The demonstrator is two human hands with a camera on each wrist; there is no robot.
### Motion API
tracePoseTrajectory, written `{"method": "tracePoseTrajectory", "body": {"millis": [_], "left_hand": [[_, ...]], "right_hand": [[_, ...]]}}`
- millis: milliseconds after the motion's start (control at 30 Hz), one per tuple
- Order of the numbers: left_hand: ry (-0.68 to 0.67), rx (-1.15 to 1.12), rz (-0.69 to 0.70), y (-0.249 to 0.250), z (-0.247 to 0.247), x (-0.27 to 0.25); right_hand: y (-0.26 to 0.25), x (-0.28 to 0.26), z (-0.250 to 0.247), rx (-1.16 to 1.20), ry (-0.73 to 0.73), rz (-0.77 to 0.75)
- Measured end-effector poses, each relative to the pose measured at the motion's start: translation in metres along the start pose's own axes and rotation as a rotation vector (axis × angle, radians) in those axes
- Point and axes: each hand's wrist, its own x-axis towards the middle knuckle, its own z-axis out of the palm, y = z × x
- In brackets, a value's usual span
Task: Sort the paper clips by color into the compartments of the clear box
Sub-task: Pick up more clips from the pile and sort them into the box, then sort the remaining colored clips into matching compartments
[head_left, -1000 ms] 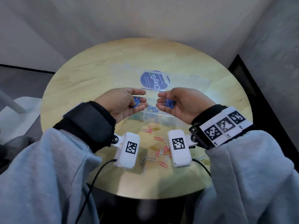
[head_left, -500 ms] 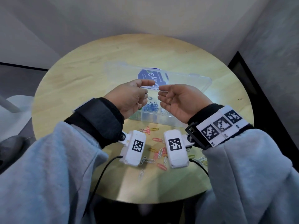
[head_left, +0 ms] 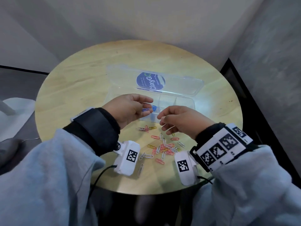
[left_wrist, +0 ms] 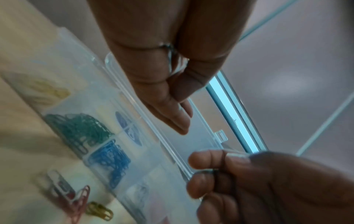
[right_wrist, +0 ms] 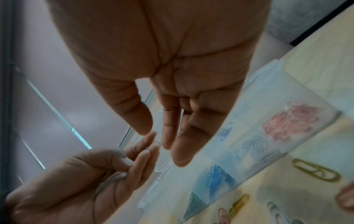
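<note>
Clear plastic, the box lies long axis left to right across the round desk, its lid open behind with a blue "ClayG" sticker. The left hand pinches blue clips over it; the right hand hovers, fingers loosely spread. Loose clips lie nearer, blurred.

A plain room corner — round wooden table, bare pale walls, dark floor.
</note>
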Motion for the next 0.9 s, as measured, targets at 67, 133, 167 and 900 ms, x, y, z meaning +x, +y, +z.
{"method": "tracePoseTrajectory", "body": {"millis": [67, 133, 167, 900], "left_hand": [[0.024, -0.086, 0.000, 0.001, -0.002, 0.001], [0.056, -0.069, 0.019, 0.004, -0.002, 0.005], [0.083, 0.002, 0.055, 0.005, -0.002, 0.008], [-0.031, 1.134, 0.085, 0.000, -0.011, -0.001]], "right_hand": [[0.003, 0.001, 0.000, -0.079, 0.021, 0.019], [0.005, 0.001, -0.001, -0.226, 0.042, 0.044], [0.007, 0.001, -0.002, -0.283, 0.039, 0.052], [0.026, 0.021, 0.008, -0.969, -0.097, 0.006]]}}
